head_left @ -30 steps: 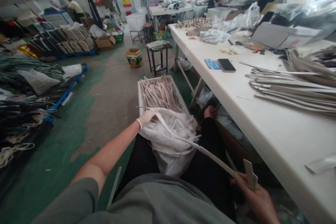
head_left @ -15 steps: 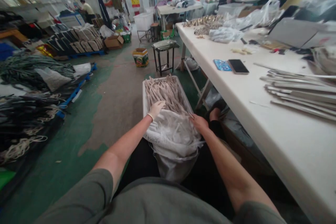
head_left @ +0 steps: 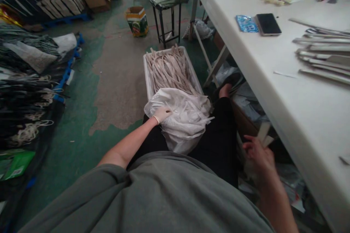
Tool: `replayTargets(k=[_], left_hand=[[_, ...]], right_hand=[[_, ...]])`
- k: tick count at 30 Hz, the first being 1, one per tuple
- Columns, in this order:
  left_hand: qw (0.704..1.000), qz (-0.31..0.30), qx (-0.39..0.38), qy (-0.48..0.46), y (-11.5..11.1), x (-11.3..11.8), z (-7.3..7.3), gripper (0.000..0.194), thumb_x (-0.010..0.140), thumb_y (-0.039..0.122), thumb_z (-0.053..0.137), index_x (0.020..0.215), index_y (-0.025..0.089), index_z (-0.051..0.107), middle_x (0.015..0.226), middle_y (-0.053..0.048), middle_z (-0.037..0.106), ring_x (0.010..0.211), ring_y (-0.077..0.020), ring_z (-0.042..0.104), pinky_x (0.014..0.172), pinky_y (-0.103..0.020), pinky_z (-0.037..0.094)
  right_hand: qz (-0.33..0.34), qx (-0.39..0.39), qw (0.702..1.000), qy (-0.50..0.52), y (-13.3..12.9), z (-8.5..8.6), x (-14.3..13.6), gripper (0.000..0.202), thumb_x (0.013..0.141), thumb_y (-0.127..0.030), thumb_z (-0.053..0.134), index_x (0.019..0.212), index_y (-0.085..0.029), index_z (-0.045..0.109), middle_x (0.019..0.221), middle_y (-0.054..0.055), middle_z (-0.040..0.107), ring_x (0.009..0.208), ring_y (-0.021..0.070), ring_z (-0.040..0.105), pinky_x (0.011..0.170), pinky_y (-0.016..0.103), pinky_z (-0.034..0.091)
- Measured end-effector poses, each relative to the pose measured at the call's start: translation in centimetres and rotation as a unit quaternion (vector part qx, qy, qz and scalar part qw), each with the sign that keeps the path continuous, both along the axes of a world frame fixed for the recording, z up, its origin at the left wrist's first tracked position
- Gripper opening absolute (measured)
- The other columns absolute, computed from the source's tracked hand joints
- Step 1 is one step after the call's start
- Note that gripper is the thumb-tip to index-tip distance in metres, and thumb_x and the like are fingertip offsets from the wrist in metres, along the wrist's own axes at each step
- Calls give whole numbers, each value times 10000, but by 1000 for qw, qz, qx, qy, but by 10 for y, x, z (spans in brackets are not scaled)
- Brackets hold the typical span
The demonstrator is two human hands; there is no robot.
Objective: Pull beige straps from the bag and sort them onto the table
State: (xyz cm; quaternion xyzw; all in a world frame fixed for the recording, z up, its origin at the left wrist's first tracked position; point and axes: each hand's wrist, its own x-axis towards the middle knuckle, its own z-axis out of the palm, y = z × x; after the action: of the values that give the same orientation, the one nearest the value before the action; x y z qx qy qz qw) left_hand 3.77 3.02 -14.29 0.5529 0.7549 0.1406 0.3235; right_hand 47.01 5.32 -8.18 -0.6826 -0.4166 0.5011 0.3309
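My left hand, in a pale glove, reaches into the white plastic bag on my lap; its fingertips are among the clear plastic, and whether they grip anything is hidden. My right hand is down at the right, beside the table edge. Flat pale strips stick up behind its fingers, which look partly spread and blurred. Just beyond the bag, a white bin holds many long beige strips.
The white table runs along the right, bearing a phone, a blue packet and grey strips. A black stool and a carton stand ahead. Bundled cords lie at the left.
My right hand has moved from the bag's right edge down and right, beside the table. My left hand has shifted from the bin's strips onto the bag. The view has tilted downward.
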Motion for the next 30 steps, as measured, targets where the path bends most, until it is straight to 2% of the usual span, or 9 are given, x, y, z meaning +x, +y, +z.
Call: replayTargets(k=[3, 7, 10, 14, 17, 20, 23, 26, 30], left_hand=[[999, 28, 15, 15, -4, -7, 10, 259, 900, 340, 585, 995, 206, 785, 1003, -60, 764, 953, -226, 675, 858, -284, 485], [994, 73, 76, 23, -12, -20, 28, 256, 908, 337, 561, 961, 206, 774, 1005, -45, 763, 938, -203, 667, 850, -264, 468], [991, 93, 93, 21, -13, -25, 33, 344, 947, 398, 487, 984, 206, 769, 1037, -64, 757, 965, -209, 665, 862, -268, 464], [996, 36, 27, 72, -8, -18, 25, 487, 862, 558, 598, 1163, 197, 726, 1172, -121, 718, 1087, -279, 637, 936, -319, 455], [994, 18, -8, 111, -4, -9, 17, 357, 802, 454, 693, 1064, 221, 763, 1121, -103, 732, 1084, -283, 638, 939, -315, 461], [993, 27, -14, 114, -5, -6, 20, 190, 825, 349, 658, 912, 240, 787, 1000, -77, 753, 1007, -263, 662, 902, -303, 480], [992, 49, 16, 116, -13, -13, 36, 292, 853, 327, 618, 1096, 244, 758, 1052, -82, 745, 1025, -261, 656, 935, -316, 476], [987, 106, 116, 41, -28, -23, 61, 434, 826, 282, 637, 1251, 211, 685, 1057, -85, 733, 990, -243, 656, 960, -325, 473], [939, 162, 215, -215, -58, -23, 95, 545, 784, 303, 684, 1303, 151, 618, 968, -61, 711, 916, -185, 654, 917, -305, 506]], right_hand=[[-26, -65, 992, 105, -35, 10, 2, 561, 681, -666, 742, 951, -182, 662, 598, -25, 574, 392, 43, 275, 396, 208, 267], [54, -115, 969, 212, -55, 18, -30, 539, 706, -644, 765, 962, -178, 674, 601, -22, 582, 375, 9, 224, 376, 181, 248], [129, -135, 950, 252, -56, 17, -59, 521, 733, -644, 751, 962, -180, 687, 611, -20, 579, 384, 11, 231, 373, 180, 255], [187, -142, 940, 249, -50, 9, -81, 489, 745, -611, 742, 936, -164, 691, 614, -8, 586, 390, 25, 236, 361, 193, 242], [171, -135, 941, 259, -46, 3, -83, 500, 726, -604, 754, 950, -162, 685, 605, -16, 584, 390, 23, 223, 360, 190, 230], [152, -132, 942, 268, -44, -1, -79, 529, 695, -608, 777, 962, -160, 681, 603, -19, 589, 389, 16, 227, 367, 182, 239], [146, -135, 941, 272, -43, -4, -75, 529, 684, -601, 788, 955, -159, 681, 603, -18, 592, 387, 14, 226, 369, 182, 241], [160, -147, 934, 283, -39, -3, -75, 485, 708, -566, 782, 951, -156, 688, 609, -15, 593, 388, 15, 216, 366, 185, 235], [201, -166, 910, 321, -36, 9, -92, 406, 742, -509, 783, 924, -155, 703, 622, -27, 581, 392, 7, 177, 369, 181, 221]])
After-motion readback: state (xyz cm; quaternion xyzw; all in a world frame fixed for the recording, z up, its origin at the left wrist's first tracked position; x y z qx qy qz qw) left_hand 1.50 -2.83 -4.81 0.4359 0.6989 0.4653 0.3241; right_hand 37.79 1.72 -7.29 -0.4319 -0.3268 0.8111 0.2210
